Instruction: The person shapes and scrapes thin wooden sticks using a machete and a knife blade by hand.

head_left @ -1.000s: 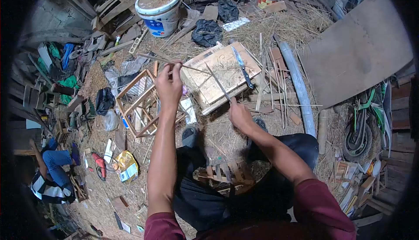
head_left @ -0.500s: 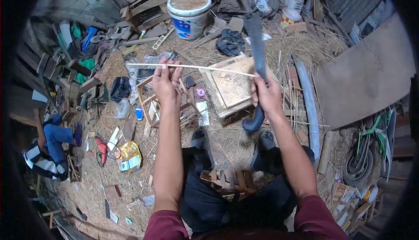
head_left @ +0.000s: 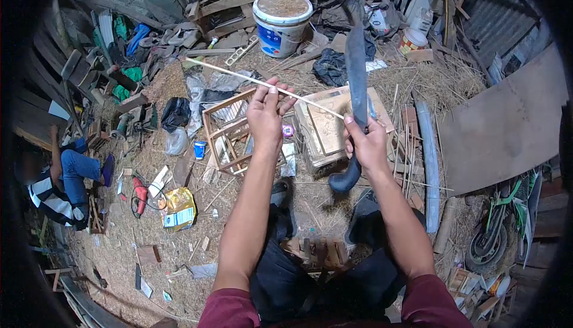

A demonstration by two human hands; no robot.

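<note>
A: Strip?
B: Slanting above the frame; left hand pinching mid-length, right hand its end, plus machete.
A: Progress?
B: Strip slender, whole; further trimming unclear.

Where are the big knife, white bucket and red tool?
Big knife (head_left: 356,71): head view, on the blade.
White bucket (head_left: 290,38): head view, on its side wall.
Red tool (head_left: 141,192): head view, on its body.

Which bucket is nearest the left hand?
The large white bucket with the blue label. The small red-and-yellow bucket is farther, to the right.
</note>
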